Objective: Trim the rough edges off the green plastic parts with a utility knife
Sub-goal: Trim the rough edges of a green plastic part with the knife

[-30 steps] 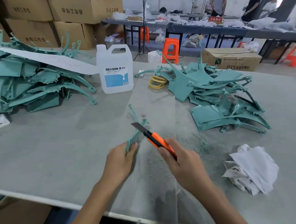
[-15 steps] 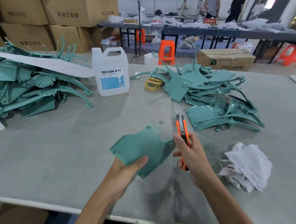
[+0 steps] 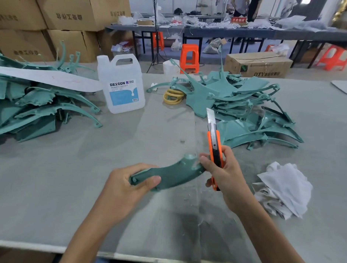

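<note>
My left hand [image 3: 125, 186] grips the near end of a curved green plastic part [image 3: 173, 173], held just above the grey table [image 3: 68, 186]. My right hand [image 3: 224, 174] holds an orange utility knife [image 3: 214, 144] upright, its blade out and pointing away from me. The thumb of that hand touches the part's far end. The blade stands clear above the part.
Green parts lie in a pile at the left [image 3: 32, 106] and another at the right [image 3: 248, 114]. A white DEXCON jug [image 3: 121, 86] stands behind, yellow rings [image 3: 173, 96] beside it. A white rag [image 3: 282, 190] lies at the right. Cardboard boxes [image 3: 60, 11] are stacked behind.
The green part has turned in my left hand from edge-on, to a broad face, to a long curved strip lying crosswise. The knife has swung from a slant to upright.
</note>
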Motion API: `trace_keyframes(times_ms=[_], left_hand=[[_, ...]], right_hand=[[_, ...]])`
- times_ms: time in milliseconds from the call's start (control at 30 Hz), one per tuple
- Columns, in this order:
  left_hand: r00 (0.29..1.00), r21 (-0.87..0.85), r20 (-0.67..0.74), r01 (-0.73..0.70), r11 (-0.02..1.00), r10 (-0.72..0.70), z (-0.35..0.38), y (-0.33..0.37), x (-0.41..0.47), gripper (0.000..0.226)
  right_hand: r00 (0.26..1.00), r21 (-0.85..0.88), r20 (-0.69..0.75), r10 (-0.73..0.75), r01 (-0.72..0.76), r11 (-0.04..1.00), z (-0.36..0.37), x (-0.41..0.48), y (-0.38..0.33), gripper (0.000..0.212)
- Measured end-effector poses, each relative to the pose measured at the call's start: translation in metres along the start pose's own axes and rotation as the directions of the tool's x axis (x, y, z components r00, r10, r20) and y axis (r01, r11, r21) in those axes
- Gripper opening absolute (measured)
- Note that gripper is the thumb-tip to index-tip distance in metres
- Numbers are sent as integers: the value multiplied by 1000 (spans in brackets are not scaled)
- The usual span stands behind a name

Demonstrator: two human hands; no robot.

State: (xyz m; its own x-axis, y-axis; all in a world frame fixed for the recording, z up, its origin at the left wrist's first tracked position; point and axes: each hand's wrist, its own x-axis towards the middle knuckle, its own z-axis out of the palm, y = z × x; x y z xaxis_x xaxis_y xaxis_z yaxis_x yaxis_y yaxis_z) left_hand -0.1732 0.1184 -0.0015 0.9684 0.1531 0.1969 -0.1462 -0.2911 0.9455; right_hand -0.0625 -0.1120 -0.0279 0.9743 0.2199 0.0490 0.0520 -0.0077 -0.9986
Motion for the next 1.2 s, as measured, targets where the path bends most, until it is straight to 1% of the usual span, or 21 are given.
trace_keyframes(times_ms=[67, 167, 200, 233, 300, 333, 400, 467, 500, 533, 600, 633, 700, 767, 833, 967, 1033, 1100, 1200], left_hand=[[999, 160, -11, -49, 986, 51, -3, 1, 1, 17], [997, 405, -23, -57, 913, 72, -6, -7, 0, 20], [998, 456, -21, -47, 889, 63, -6, -11, -2, 21], [998, 489, -26, -39, 871, 59, -5, -14, -4, 20], [998, 522, -40, -26, 853, 55, -2, -19, -8, 19], [999, 545, -22, -16, 838, 34, 0, -21, -11, 24], [990, 630, 103, 12, 777, -99, 6, -26, -21, 53], [942, 703, 229, 15, 711, -246, 13, -34, -30, 81], [930, 720, 245, 14, 693, -273, 16, -38, -32, 87], [939, 732, 230, 6, 681, -255, 19, -40, -31, 86], [971, 761, 171, -24, 648, -165, 27, -42, -23, 78], [979, 775, 152, -34, 631, -135, 32, -42, -16, 78], [982, 783, 142, -36, 621, -122, 41, -45, 0, 90], [973, 788, 149, -8, 616, -178, 47, -54, 12, 106], [967, 777, 145, 19, 629, -208, 51, -64, 18, 113], [976, 765, 140, 1, 644, -167, 51, -76, 19, 119], [976, 759, 144, -2, 651, -165, 50, -78, 19, 121], [974, 756, 150, -3, 655, -168, 51, -77, 19, 121], [975, 755, 144, 1, 656, -168, 51, -76, 19, 119]], right_hand=[[999, -102, -1, -53, 53, 993, -3, -2, -4, 20], [997, -237, 3, -74, 72, 969, -11, -12, -2, 11], [998, -277, 26, -54, 59, 959, -14, -17, -1, 8], [998, -336, 55, -34, 50, 940, -18, -21, 0, 9], [992, -517, 124, -17, 79, 853, -31, -30, 3, 19], [986, -598, 164, -16, 113, 793, -38, -34, 4, 25], [976, -686, 217, -12, 161, 709, -51, -42, 6, 37], [976, -734, 219, -15, 176, 656, -63, -48, 5, 46], [975, -760, 224, -17, 185, 623, -68, -51, 6, 47], [972, -785, 234, -16, 199, 586, -72, -52, 6, 48], [961, -824, 275, -23, 247, 509, -75, -55, 6, 46], [954, -836, 299, -33, 279, 472, -74, -55, 7, 44], [941, -855, 336, -43, 324, 405, -73, -56, 7, 42], [935, -871, 353, -33, 342, 353, -72, -57, 9, 41], [934, -880, 357, 3, 335, 336, -73, -59, 12, 42], [939, -903, 337, 68, 302, 304, -72, -59, 16, 36], [956, -926, 285, 67, 256, 277, -72, -52, 15, 34], [967, -937, 251, 41, 232, 260, -72, -46, 15, 36], [952, -910, 304, 20, 284, 301, -67, -47, 16, 40]])
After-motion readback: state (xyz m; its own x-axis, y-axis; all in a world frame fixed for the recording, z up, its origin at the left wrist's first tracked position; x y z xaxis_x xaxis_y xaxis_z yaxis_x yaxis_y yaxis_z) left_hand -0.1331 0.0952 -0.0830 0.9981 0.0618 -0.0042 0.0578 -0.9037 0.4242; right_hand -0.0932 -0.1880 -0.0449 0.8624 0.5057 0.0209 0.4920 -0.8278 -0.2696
